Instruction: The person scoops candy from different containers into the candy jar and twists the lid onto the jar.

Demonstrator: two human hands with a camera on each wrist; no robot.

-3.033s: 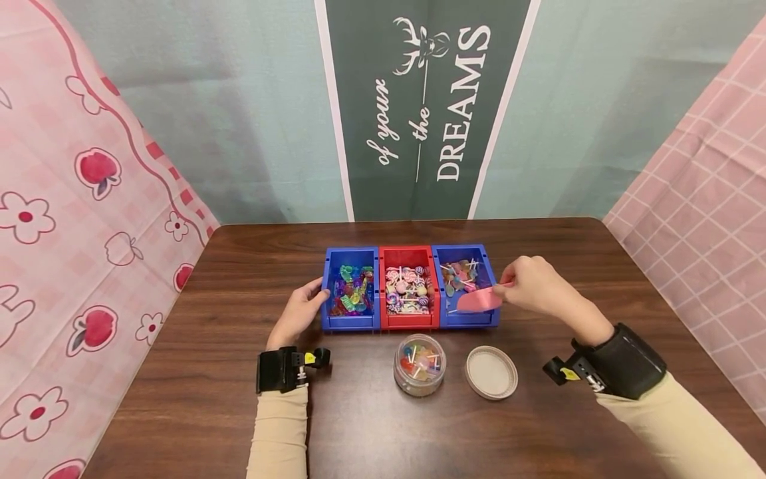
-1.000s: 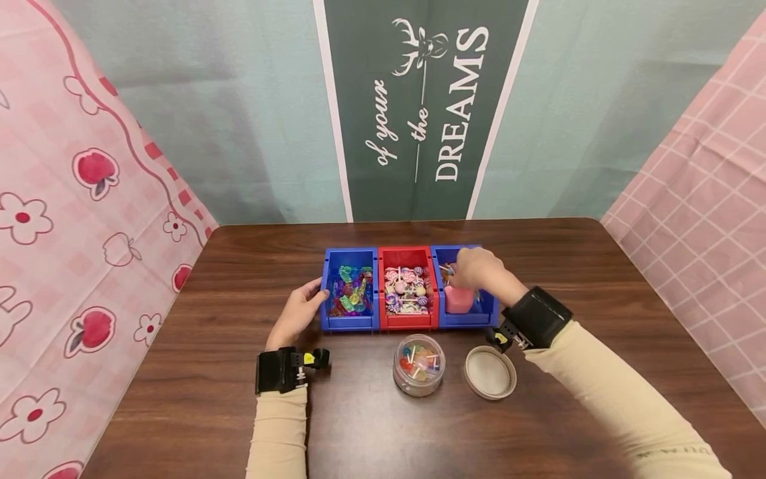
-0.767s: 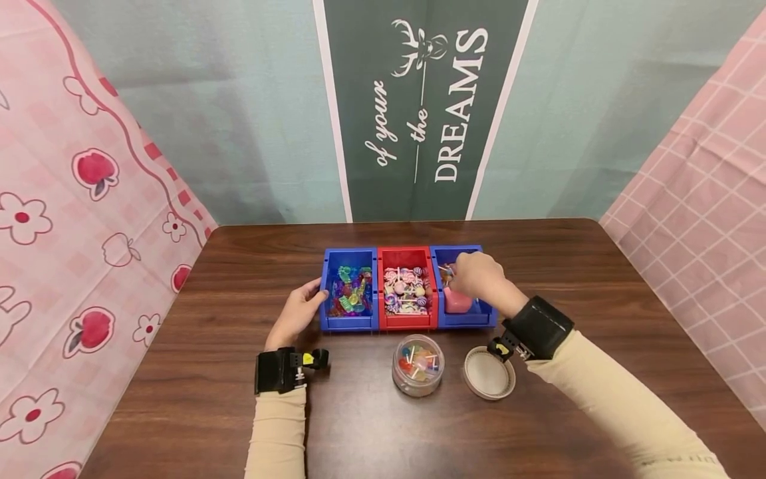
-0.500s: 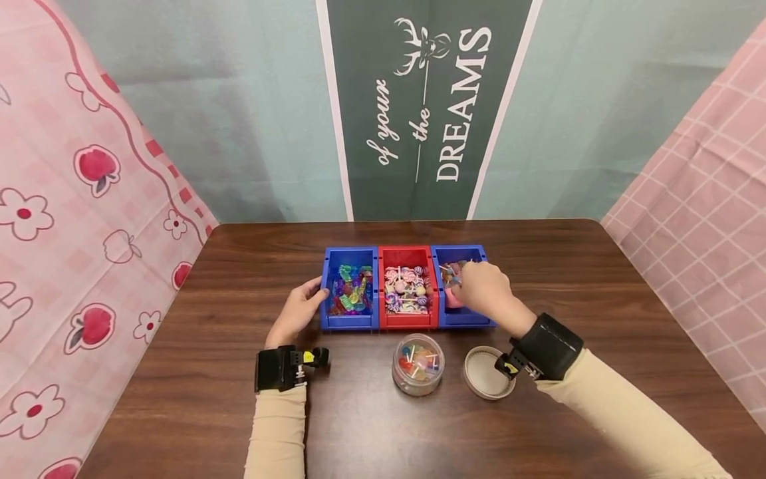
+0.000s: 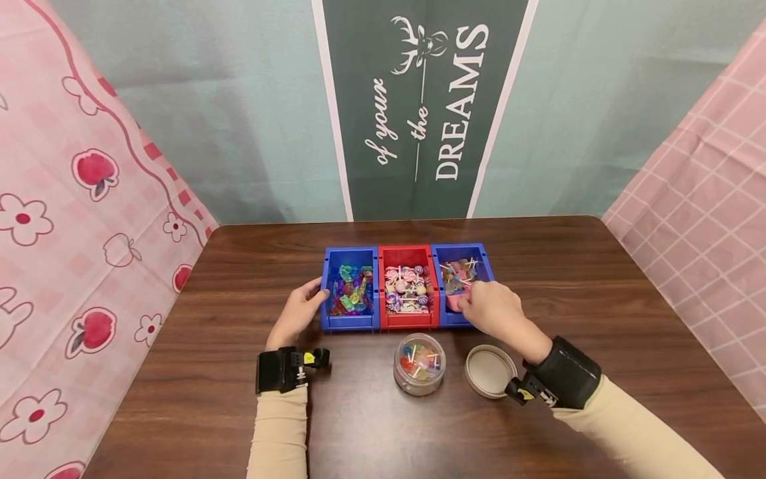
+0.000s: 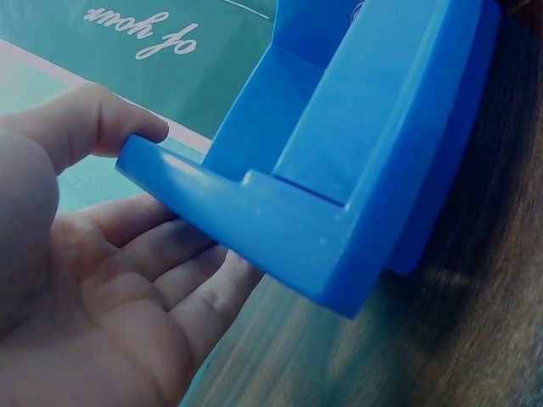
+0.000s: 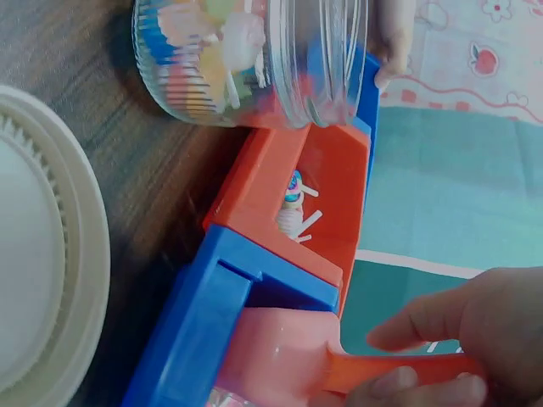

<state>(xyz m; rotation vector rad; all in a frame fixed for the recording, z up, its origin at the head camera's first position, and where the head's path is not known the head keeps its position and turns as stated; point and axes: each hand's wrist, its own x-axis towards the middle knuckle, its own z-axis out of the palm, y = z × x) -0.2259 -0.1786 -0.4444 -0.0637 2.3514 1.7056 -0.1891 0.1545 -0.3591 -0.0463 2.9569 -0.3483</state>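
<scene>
My left hand [image 5: 297,311] grips the outer side wall of the left blue bin [image 6: 254,225], thumb on its edge and fingers against the outside. That bin holds translucent coloured pieces. In my right hand [image 5: 493,307] is the handle of a pink scoop [image 7: 280,348], whose bowl lies inside the right blue bin [image 5: 457,253] near its front, among small translucent lollipops. What the bowl contains is hidden. Between the two stands a red bin [image 5: 405,255] of striped and round miniature lollipops.
A clear jar [image 5: 419,388] of colourful lollipops stands uncovered in front of the red bin. Its off-white lid [image 5: 487,371] lies to the right, below my right wrist. Patterned cloths [image 5: 269,133] hang behind and beside the wooden table [image 5: 383,439].
My right hand has lowered the scoop into the right blue bin, then drawn it back toward the bin's front right. My left hand stays on the left bin.
</scene>
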